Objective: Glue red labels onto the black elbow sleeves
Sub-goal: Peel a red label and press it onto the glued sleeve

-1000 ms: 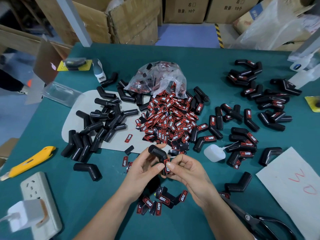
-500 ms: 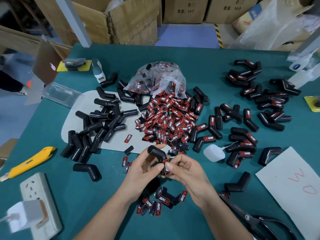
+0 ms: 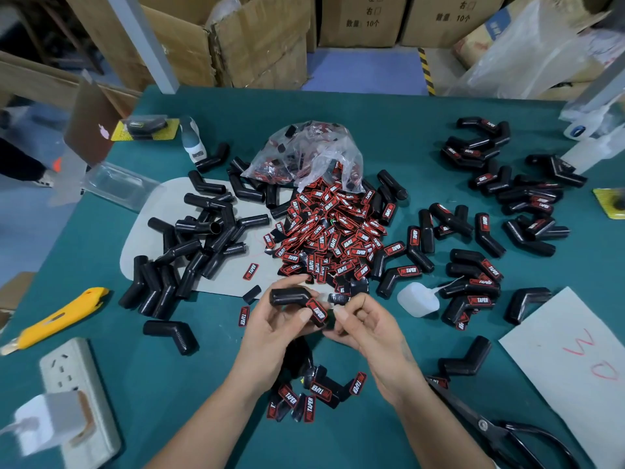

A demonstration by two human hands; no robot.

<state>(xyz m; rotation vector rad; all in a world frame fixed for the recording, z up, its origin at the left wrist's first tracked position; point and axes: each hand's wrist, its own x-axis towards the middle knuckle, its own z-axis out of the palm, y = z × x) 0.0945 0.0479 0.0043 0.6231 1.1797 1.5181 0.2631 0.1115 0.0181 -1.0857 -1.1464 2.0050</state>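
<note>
My left hand (image 3: 274, 336) grips a black elbow sleeve (image 3: 287, 296) above the table's near middle. A red label (image 3: 318, 311) sits on the sleeve's lower arm, facing up. My right hand (image 3: 368, 326) is just right of that end, fingers loosely curled, with nothing visible in them. A heap of red labels (image 3: 331, 231) spills from a clear bag (image 3: 304, 154) behind my hands. Bare black sleeves (image 3: 196, 238) are piled at the left. Labelled sleeves (image 3: 473, 275) lie at the right. A small white glue bottle (image 3: 417, 299) lies right of my hands.
Several labelled pieces (image 3: 314, 394) lie under my wrists. Black scissors (image 3: 490, 428) lie at the near right, beside a white sheet (image 3: 575, 367). A yellow utility knife (image 3: 57, 316) and a power strip (image 3: 77, 401) are at the near left. Cardboard boxes stand behind the table.
My right fingers have drawn back from the sleeve, and the label on it now shows. My left hand has turned the sleeve slightly.
</note>
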